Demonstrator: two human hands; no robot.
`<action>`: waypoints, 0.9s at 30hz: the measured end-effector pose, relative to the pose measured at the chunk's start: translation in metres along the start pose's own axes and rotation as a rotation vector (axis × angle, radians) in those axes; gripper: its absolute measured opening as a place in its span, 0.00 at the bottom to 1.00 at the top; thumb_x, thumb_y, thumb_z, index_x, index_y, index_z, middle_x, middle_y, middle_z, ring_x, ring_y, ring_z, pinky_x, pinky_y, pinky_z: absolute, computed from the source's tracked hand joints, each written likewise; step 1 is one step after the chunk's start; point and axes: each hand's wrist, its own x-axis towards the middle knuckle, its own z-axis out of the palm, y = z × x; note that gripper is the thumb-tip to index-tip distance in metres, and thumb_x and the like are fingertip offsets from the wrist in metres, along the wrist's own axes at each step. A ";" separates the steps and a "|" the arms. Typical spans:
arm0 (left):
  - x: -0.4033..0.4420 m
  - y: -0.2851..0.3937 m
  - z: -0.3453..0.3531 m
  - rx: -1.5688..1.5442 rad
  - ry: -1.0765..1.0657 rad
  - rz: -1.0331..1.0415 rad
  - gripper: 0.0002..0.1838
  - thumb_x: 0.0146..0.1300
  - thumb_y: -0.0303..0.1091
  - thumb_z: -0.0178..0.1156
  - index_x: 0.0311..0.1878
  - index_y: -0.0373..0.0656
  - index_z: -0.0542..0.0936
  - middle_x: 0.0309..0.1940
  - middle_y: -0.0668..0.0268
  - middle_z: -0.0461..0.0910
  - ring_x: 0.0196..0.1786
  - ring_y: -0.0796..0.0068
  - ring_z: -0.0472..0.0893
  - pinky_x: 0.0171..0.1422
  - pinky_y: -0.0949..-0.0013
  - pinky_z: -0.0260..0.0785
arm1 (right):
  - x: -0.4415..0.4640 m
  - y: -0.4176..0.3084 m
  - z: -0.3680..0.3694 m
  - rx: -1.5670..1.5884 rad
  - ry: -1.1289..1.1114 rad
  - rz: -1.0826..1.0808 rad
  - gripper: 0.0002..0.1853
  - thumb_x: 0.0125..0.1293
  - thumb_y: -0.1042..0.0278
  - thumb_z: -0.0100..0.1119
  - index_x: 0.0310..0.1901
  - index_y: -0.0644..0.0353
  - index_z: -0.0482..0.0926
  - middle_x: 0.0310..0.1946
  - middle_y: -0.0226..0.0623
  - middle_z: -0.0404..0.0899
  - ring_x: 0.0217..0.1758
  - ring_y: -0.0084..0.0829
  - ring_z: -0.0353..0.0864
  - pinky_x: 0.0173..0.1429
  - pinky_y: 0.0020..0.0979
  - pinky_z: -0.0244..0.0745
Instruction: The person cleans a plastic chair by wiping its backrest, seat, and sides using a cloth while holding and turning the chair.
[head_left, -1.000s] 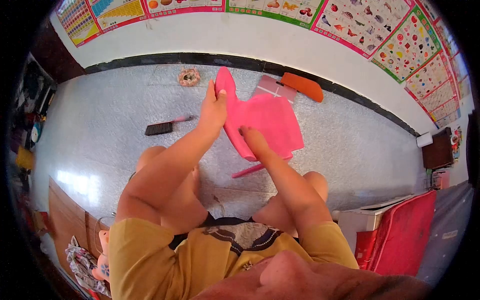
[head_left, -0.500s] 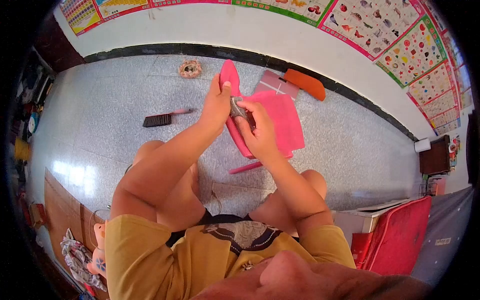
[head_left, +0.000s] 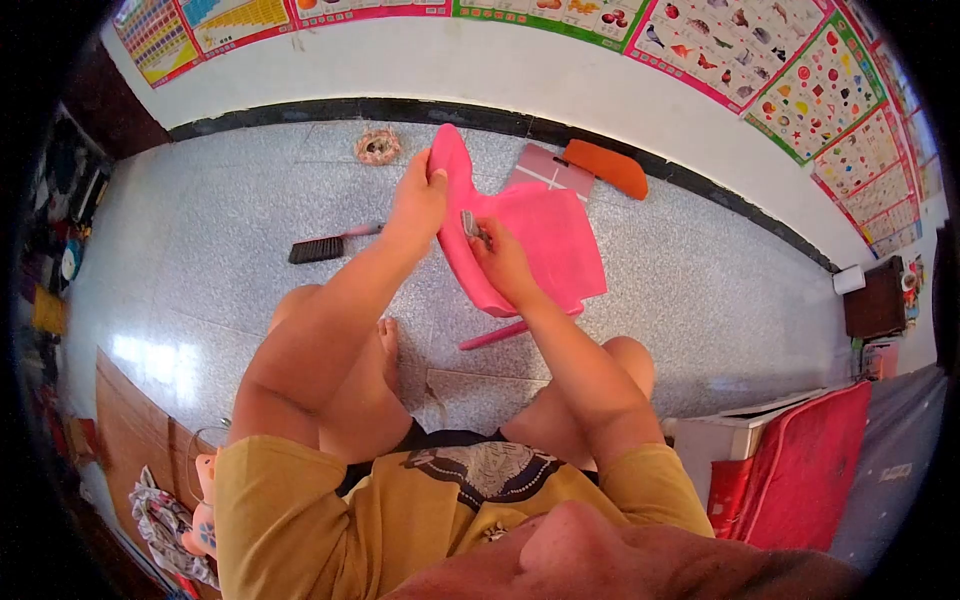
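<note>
A small pink plastic chair (head_left: 545, 235) stands in front of me between my knees. My left hand (head_left: 418, 205) is closed around the edge of its backrest (head_left: 452, 158), thumb on the near face. In my right hand (head_left: 500, 258) is a small grey pad (head_left: 469, 224), pinched in the fingers and held against or just over the inner side of the backrest. Whether it is cloth or scouring material I cannot tell. One pink leg (head_left: 493, 335) shows below the seat.
On the floor to the left lie a black-bristled brush (head_left: 318, 249) and a round woven ring (head_left: 378, 147). A pinkish flat box (head_left: 551, 172) and an orange piece (head_left: 607, 168) rest by the wall. Brown cardboard (head_left: 130, 430) is at lower left, a red padded panel (head_left: 808, 465) at lower right.
My right hand has shifted slightly down, and less of the grey pad shows in it. My left hand has moved a little left and down along with the backrest, which tilts slightly left.
</note>
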 end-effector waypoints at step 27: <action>0.025 0.025 -0.012 0.785 -0.122 0.364 0.21 0.76 0.37 0.49 0.66 0.39 0.75 0.52 0.46 0.82 0.55 0.44 0.82 0.59 0.46 0.74 | 0.008 0.013 0.043 0.175 0.190 0.126 0.18 0.66 0.75 0.61 0.57 0.65 0.73 0.49 0.57 0.78 0.54 0.56 0.80 0.57 0.47 0.74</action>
